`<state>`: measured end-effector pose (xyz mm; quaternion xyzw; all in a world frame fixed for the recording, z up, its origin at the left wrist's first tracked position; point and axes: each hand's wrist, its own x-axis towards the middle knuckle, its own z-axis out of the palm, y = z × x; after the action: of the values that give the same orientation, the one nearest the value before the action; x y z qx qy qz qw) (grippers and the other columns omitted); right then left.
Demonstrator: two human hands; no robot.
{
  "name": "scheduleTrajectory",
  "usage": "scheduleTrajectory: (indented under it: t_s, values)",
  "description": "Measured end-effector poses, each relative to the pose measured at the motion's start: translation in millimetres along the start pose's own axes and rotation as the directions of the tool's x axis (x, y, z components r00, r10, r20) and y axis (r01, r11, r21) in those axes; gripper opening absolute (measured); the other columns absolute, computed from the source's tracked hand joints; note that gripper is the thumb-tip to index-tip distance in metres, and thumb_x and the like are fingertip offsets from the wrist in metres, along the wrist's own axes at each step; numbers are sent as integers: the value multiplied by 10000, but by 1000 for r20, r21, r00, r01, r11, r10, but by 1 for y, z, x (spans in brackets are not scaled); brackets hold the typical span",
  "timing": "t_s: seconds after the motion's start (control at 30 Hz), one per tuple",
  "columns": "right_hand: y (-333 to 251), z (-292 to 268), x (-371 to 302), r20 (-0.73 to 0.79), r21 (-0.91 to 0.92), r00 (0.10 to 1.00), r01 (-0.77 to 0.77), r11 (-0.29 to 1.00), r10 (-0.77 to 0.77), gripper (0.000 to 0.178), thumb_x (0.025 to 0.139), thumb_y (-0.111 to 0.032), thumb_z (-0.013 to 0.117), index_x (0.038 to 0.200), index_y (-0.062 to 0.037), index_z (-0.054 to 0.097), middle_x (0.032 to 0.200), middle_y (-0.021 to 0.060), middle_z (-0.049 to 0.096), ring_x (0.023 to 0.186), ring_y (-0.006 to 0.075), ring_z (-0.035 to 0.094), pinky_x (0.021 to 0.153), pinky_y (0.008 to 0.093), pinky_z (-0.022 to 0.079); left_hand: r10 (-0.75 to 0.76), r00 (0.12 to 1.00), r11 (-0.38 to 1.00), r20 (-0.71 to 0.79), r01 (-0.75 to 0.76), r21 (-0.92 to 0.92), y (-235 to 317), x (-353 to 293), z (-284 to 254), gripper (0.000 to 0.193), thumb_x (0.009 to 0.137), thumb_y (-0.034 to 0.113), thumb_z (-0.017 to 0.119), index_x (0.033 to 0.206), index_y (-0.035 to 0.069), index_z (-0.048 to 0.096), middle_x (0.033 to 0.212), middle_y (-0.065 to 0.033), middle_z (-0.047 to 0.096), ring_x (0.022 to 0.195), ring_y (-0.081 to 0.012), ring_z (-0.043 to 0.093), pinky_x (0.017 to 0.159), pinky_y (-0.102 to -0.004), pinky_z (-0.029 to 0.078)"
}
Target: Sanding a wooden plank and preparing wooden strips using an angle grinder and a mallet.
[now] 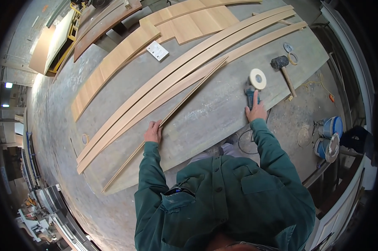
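Observation:
My left hand (pixel 153 132) is closed on a long thin wooden strip (pixel 184 99), which runs diagonally over the grey worktable (pixel 205 125). Its fingers lie over the strip's middle stretch, so I cannot see how the underside is held. Towards the table's near right edge, my right hand (pixel 256 110) grips the blue-green body of an angle grinder (pixel 250 93), index finger stretched along it. A round cream-white disc (pixel 258 79) faces up at the grinder's head. Just beyond the strip lie long curved wooden slats (pixel 172 73), side by side.
Right of the grinder rest a black-headed mallet (pixel 286 74) and a tape roll (pixel 293 58). Wide curved wood panels (pixel 109 73) and a white perforated block (pixel 157 50) lie farther back. Blue buckets (pixel 333 125) stand on the floor at right. A dark cord (pixel 242 144) hangs beside my legs.

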<state>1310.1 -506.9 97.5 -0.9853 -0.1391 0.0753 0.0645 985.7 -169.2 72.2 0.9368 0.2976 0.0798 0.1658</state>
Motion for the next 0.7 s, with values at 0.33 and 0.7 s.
scheduleTrajectory:
  t_s: [0.33,0.7]
  values:
    - [-16,2,-6,19,-66,998,-50,997,52,881,813,-284,657,1498,-340,106,1119,185,520,982,367,567,788,475,485,-98,995,994,-9,98,-50,-52,-24,-24,329,863,333,642,1138,155,614,984,-110,651,886,-320,635,733,-392,513]
    - [-7,17,-8,-64,10,996,-63,998,63,777,823,-204,582,1479,-343,191,1124,187,521,997,343,554,797,465,458,142,976,851,167,-34,-523,-15,145,-51,372,872,126,612,1208,-23,557,1014,-131,666,862,-182,638,790,-301,506]
